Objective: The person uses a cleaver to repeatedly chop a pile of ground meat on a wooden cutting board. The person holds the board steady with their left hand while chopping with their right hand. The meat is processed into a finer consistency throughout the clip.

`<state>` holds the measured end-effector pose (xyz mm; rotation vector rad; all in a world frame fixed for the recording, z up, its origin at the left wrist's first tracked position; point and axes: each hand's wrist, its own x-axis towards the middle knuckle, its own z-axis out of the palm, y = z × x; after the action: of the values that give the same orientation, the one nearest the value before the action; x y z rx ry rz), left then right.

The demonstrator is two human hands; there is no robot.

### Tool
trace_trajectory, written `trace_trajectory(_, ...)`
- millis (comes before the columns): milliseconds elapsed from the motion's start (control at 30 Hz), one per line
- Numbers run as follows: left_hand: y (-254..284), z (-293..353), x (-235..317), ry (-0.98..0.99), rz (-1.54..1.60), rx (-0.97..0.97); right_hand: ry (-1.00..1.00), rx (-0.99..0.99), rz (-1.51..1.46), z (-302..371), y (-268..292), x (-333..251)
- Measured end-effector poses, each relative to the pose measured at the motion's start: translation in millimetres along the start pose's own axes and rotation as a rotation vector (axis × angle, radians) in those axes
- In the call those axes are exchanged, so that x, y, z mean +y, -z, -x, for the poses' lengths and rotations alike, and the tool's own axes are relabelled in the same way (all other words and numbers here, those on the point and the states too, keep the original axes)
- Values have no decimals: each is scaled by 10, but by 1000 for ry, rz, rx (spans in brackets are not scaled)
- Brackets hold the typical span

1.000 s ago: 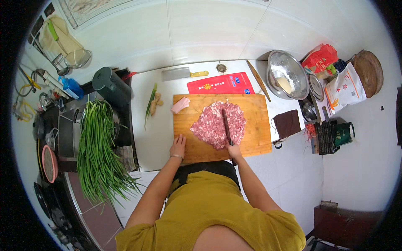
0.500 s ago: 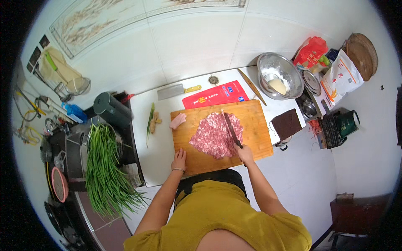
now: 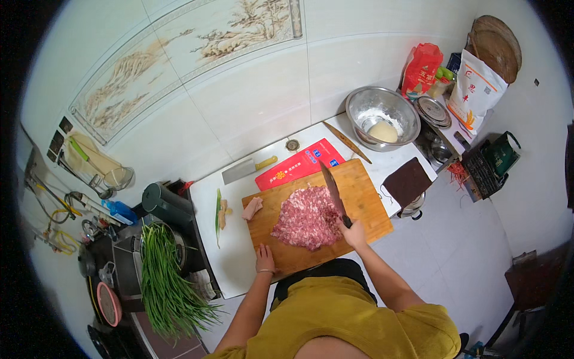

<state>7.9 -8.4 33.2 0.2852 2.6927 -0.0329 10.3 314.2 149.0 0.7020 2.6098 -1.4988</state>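
A wide heap of minced meat [image 3: 302,219] covers the middle of the wooden cutting board [image 3: 372,206]. My right hand [image 3: 355,234] is closed round the black handle of a kitchen knife [image 3: 333,190]. Its long dark blade points away from me over the heap's right edge, with the broad side showing; whether it touches the meat I cannot tell. My left hand [image 3: 264,259] rests on the board's near left part, fingers stretched out and holding nothing. A pale pink piece of meat [image 3: 252,208] lies at the board's left edge.
Behind the board are a cleaver [image 3: 239,172], a red packet [image 3: 287,169] and a wooden rolling pin [image 3: 347,142]. A steel bowl with dough [image 3: 382,131] stands far right. Left are a green onion [image 3: 217,215], ginger [image 3: 223,216] and a large bunch of green chives [image 3: 170,287].
The knife has turned so its blade's broad side shows, still at the heap's right side. My left hand stays on the board. The whole view has shifted and tilted.
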Motion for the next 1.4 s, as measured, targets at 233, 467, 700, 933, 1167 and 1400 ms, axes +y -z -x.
trace_trajectory(233, -140, -189, 53, 137, -26, 26, -11, -120, 300, -227, -100, 428)
trace_trajectory(467, -417, -293, 100, 253, -11, 16, -173, -171, 462, -145, -127, 622)
trace_trajectory(700, -40, -107, 198, 256, 125, -99, -43, -224, 171, -146, 319, 135)
trace_trajectory(933, -297, -256, 117, 259, 60, -105, -96, -239, 380, -407, -54, 930)
trace_trajectory(1167, 199, -48, 357, 252, 47, -165, -75, -213, 187, -144, 307, 253)
trace_trajectory(1400, -200, -180, 134, 245, 94, -99, -126, -376, 380, -266, 342, 124)
